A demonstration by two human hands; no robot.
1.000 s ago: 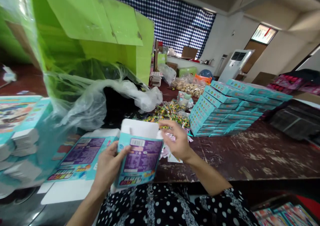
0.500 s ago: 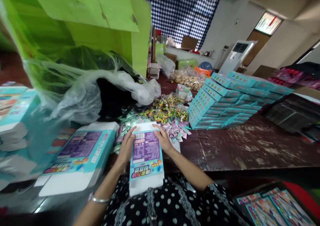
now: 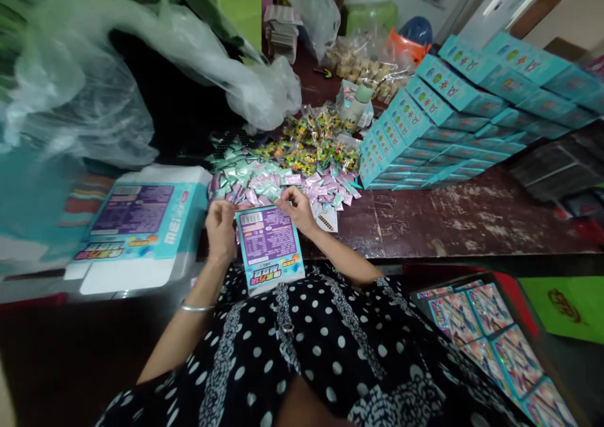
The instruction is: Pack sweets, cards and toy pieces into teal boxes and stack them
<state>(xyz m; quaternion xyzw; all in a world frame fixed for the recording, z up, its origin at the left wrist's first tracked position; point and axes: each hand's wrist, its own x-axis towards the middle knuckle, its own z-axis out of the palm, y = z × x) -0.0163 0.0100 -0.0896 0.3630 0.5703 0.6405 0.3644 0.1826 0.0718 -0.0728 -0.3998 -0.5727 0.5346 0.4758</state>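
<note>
A turquoise and purple printed carton (image 3: 268, 244) rests against my body at the table's edge, its printed back towards me. My left hand (image 3: 221, 231) pinches its far left corner with curled fingers. At the far right corner, my right hand (image 3: 297, 208) grips the top edge between thumb and fingers. Just beyond the carton lies a heap of small mint and lilac sachets (image 3: 255, 178). Behind them are clear bags of multicoloured beads (image 3: 316, 141). To the left lies a stack of similar flattened cartons (image 3: 136, 210) with white flaps.
Stacked turquoise boxes (image 3: 425, 125) rise on the right of the dark red table (image 3: 406, 226). Plastic film (image 3: 189, 56) drapes over a dark opening at left. A bottle (image 3: 356, 106) stands behind the beads. At lower right, a container holds several colourful printed packs (image 3: 491, 332).
The view has tilted down. The carton's white far flap, visible before, no longer shows above the print. My hands have gone from flat along its sides to gripping its far corners.
</note>
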